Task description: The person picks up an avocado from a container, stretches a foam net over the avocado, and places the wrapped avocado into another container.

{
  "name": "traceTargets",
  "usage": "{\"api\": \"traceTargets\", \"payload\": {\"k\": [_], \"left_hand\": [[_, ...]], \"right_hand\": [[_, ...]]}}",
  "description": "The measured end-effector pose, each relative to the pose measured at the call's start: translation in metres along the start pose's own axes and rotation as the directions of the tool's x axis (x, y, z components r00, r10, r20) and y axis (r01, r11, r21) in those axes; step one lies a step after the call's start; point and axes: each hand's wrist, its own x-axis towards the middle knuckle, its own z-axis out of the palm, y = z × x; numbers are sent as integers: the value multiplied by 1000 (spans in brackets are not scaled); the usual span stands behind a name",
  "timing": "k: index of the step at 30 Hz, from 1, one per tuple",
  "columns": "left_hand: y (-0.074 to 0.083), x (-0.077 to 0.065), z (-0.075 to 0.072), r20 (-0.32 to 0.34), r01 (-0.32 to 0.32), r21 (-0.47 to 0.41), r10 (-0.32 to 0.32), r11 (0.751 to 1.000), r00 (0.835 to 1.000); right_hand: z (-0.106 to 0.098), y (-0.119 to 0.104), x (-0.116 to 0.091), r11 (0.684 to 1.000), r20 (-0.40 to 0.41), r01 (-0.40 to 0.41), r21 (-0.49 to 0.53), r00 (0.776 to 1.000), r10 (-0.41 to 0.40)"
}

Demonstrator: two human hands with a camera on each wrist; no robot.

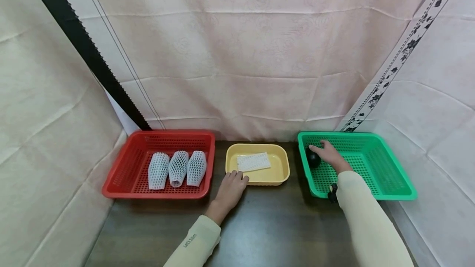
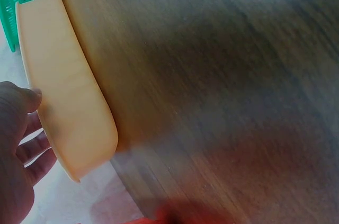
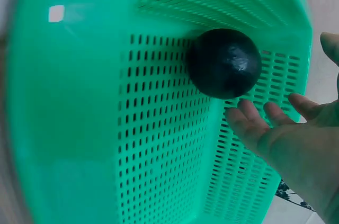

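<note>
My left hand (image 1: 231,186) holds the near rim of a shallow yellow tray (image 1: 280,160). In the left wrist view its thumb lies at the tray's rim, with the other fingers beyond it. A flat white foam net sleeve (image 1: 254,162) lies inside the tray. Over the green basket (image 1: 375,164), my right hand (image 1: 331,155) reaches toward a glossy black ball (image 3: 225,64) at the basket's left end. The right wrist view shows the fingers spread and extended, fingertips close beside the ball, without curling round it.
To the left stands a red basket (image 1: 126,168) holding three white foam net sleeves (image 1: 178,169) side by side. All three containers stand in a row on a dark wood-grain table (image 1: 267,221). Pale cloth (image 1: 237,52) hangs behind and at both sides.
</note>
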Motion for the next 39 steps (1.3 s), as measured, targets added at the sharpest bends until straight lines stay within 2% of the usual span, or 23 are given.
{"api": "traceTargets", "payload": {"k": [5,10,15,18,25,32,37,39], "left_hand": [[-3,-2,-2,-6,4,-10,-4,1000,1000],[-7,-5,-5,13,20,-27,-20,999,1000],[-8,-8,-2,4,12,-44,-12,999,1000],[-6,-7,-1,1,6,-46,-6,999,1000],[-4,-6,-2,-2,10,-48,-10,999,1000],[-2,-4,-1,-12,8,-50,-8,999,1000],[-1,-1,1,7,11,-43,-10,999,1000],[-2,1,0,18,14,-43,-13,999,1000]], "right_hand": [[2,1,10,999,42,-31,17,999,30],[15,5,20,998,54,-50,-23,997,52],[25,10,25,995,63,-77,-55,995,81],[25,12,25,992,72,-98,-81,992,103],[21,1,17,979,108,-121,-165,984,140],[19,1,18,969,116,-108,-220,984,136],[13,6,21,974,136,-111,-197,981,140],[10,6,20,985,150,-112,-134,980,131]]}}
